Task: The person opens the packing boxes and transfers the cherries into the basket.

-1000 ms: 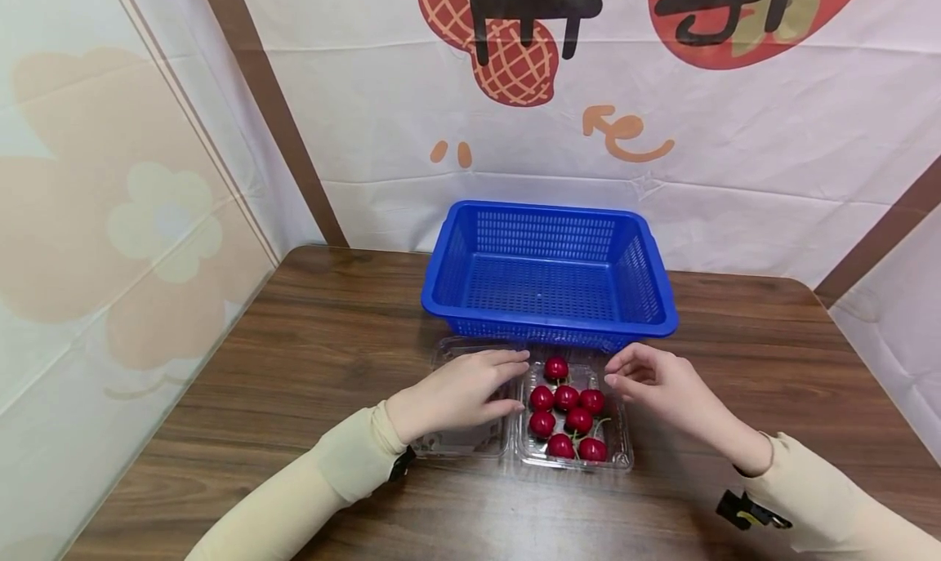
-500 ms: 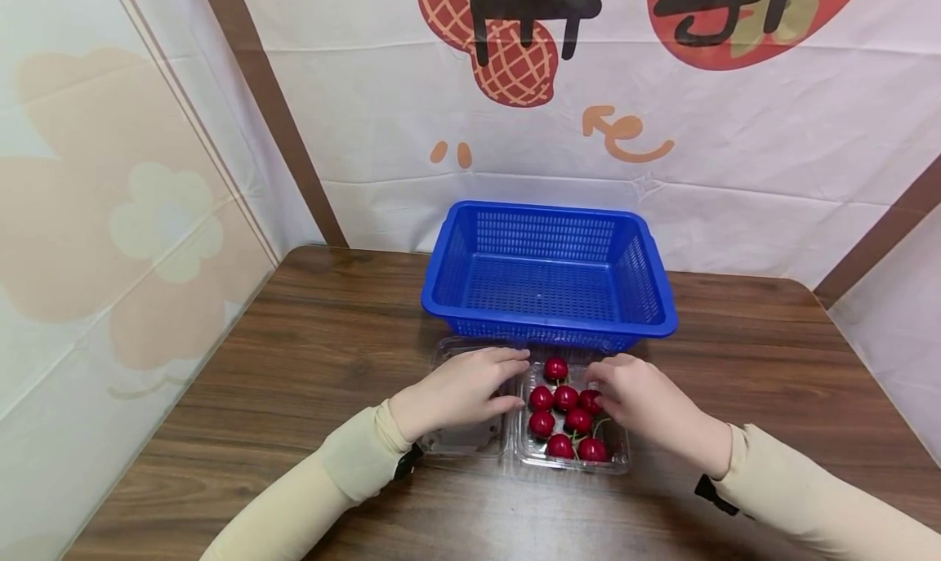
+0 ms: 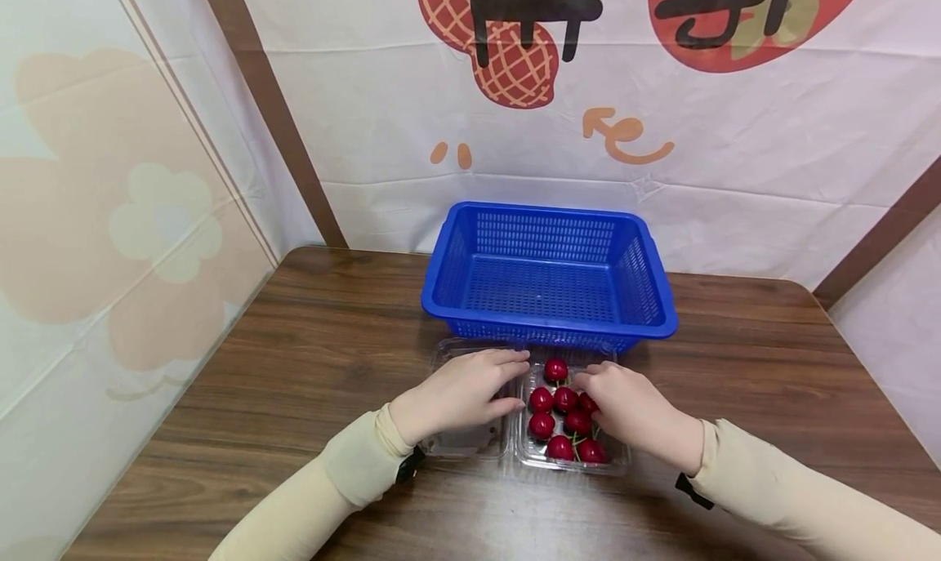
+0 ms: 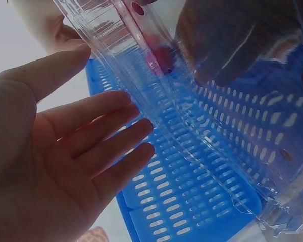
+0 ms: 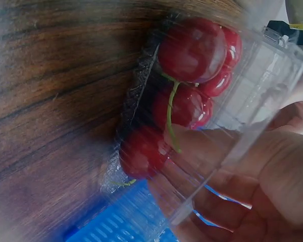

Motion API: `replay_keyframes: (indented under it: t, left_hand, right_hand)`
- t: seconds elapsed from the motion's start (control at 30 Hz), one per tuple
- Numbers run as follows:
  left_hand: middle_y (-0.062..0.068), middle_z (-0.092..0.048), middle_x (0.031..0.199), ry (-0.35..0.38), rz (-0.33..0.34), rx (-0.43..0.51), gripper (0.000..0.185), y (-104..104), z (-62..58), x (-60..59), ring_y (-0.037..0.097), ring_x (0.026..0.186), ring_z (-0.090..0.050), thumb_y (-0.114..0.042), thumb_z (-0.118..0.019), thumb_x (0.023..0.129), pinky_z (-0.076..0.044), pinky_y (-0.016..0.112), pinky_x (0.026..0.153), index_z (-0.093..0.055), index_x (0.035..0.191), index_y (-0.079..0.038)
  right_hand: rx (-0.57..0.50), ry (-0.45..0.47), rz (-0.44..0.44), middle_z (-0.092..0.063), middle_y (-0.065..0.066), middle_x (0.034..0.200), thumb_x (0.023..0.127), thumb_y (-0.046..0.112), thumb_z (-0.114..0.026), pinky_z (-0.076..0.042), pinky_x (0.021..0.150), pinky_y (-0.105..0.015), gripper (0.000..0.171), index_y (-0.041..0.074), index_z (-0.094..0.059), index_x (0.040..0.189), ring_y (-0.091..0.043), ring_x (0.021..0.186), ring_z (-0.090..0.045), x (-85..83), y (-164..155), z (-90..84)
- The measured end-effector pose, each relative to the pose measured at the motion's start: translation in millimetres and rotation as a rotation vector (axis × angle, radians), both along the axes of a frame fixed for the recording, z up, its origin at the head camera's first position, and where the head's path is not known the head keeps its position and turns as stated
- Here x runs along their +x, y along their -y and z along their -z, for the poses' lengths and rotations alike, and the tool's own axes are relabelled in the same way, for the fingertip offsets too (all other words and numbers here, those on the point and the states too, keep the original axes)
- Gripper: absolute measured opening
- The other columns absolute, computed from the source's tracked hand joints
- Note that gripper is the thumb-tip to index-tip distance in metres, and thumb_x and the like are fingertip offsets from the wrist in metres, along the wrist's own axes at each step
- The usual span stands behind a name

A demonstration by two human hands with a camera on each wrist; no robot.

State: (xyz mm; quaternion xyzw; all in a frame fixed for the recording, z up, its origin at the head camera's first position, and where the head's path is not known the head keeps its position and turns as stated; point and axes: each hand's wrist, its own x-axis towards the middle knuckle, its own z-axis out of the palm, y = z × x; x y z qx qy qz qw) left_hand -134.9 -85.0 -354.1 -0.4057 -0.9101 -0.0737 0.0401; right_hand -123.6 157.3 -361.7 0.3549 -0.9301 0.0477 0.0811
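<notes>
Red cherries (image 3: 562, 418) all lie in the clear clamshell tray (image 3: 621, 459) on the wooden table (image 3: 294, 365), and the blue basket (image 3: 550, 277) just behind holds none, so by my judgement nothing is moved yet. The left hand (image 3: 459, 394) rests flat with straight fingers on the open lid (image 3: 459, 443), while the right hand (image 3: 635, 410) reaches in, fingers curling among the fruit. Only the right wrist view shows a green stem (image 5: 170, 115) against a fingertip (image 5: 202, 143); whether a cherry is pinched I cannot tell.
</notes>
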Motion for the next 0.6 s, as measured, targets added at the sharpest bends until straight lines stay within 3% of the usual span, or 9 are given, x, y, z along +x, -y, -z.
replay_keyframes:
  t: [0.6]
  left_hand:
    - [0.006, -0.054, 0.137, 0.019, -0.006, 0.017, 0.050, 1.2, 3.5, -1.7, 0.020, 0.125, -0.053, -0.042, -0.063, 0.089, -0.044, 0.033, 0.104, -0.061, 0.126, -0.008]
  right_hand:
    - [0.029, -0.020, -0.004, -0.067, -0.004, 0.077, 0.063, -0.009, -0.072, -0.054, 0.060, -0.036, 0.031, 0.010, -0.068, 0.087, -0.022, 0.069, -0.061, -6.7, 4.8, 10.5]
